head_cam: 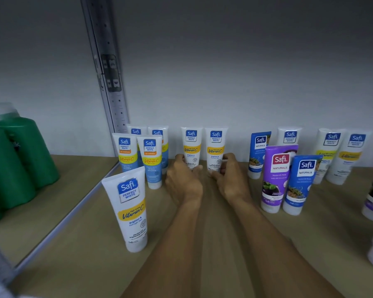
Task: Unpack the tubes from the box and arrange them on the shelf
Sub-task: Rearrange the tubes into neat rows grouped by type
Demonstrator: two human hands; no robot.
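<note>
Shelf [84, 244]: wooden board, with the upright post [108, 78] at its back left taken as reference. Green bottles [15, 160] are grouped left of the post. Both forearms are extended inward, right of the post, wrists close together. Two yellow-band tubes are stood upright side by side at the back wall, right of the post. The left tube [191, 145] is gripped at its base by the left hand [184, 179], thumb on its left side. The right tube [215, 147] is pinched at its cap end by the right hand [230, 175], fingers curled against its right side. A front tube [130, 209] stands ungripped, forward of the post.
</note>
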